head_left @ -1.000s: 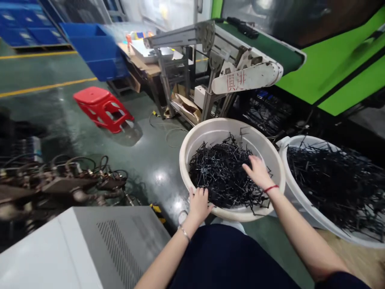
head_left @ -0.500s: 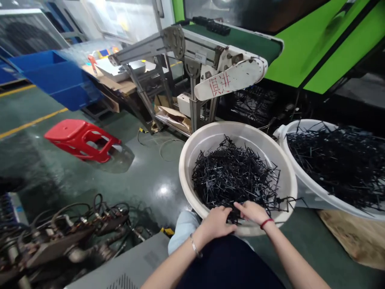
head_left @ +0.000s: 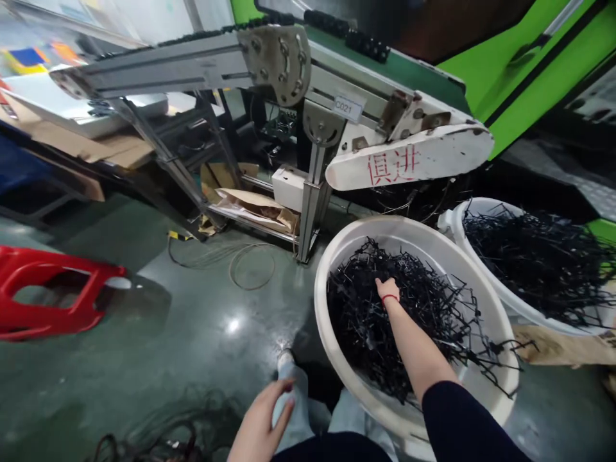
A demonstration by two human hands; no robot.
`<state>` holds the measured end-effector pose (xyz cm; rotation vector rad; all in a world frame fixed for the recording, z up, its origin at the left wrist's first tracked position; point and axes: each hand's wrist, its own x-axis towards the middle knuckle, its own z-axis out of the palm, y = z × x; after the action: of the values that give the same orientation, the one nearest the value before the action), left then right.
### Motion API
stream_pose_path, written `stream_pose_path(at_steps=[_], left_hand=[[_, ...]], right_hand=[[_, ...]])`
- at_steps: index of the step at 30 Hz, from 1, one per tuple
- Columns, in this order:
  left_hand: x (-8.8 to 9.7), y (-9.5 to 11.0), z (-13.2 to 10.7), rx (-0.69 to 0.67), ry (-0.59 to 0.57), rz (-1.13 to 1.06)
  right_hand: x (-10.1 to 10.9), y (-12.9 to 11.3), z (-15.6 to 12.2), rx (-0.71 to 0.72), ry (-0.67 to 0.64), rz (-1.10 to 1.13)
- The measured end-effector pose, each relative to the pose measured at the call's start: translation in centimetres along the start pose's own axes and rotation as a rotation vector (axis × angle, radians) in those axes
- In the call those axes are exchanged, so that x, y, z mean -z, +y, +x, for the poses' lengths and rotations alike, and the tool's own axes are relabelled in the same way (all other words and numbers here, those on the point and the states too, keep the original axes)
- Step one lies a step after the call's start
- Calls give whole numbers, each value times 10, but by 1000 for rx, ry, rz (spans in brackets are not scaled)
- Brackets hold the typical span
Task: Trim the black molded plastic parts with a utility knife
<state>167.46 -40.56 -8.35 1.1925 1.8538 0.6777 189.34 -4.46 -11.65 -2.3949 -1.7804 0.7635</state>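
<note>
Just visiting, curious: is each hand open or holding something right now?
Left hand: open, nothing visible in it.
Right hand: among the black parts; its grip cannot be told.

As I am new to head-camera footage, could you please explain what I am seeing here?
No robot is involved: a person works bare-handed, and every picture comes from one camera worn on the head, looking forward and down. The right hand, with a red band at the wrist, reaches into a pale round tub, down onto a heap of thin black parts; whether it holds any is hard to tell. The left hand is outside the tub, with nothing visible in it. Beside this stands a second tub of dark parts, and behind is a conveyor.
</note>
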Motion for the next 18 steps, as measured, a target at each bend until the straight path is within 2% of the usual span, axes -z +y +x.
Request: stream_pose_path(at_steps=[3,5,8,10,13,16,18], left_hand=[[26,-45,-6,79,4,-32],[39,-63,-1,87,-8,-41],[55,-75,14,86,-17,-30],[65,-77,24,82,-15,-22],[83,-77,38,84,-40,15],[100,-71,50,87,-57,92],[109,-65,60,83,-70,134]], right_hand=[[6,-4,-8,-36,84,72],[18,-2,-15,-39,157,123],[39,0,-21,-32,282,172],[43,-5,-19,-21,353,177],[24,-26,-8,21,344,160],[-21,-50,-4,100,156,129],[-49,-57,-17,153,11,98]])
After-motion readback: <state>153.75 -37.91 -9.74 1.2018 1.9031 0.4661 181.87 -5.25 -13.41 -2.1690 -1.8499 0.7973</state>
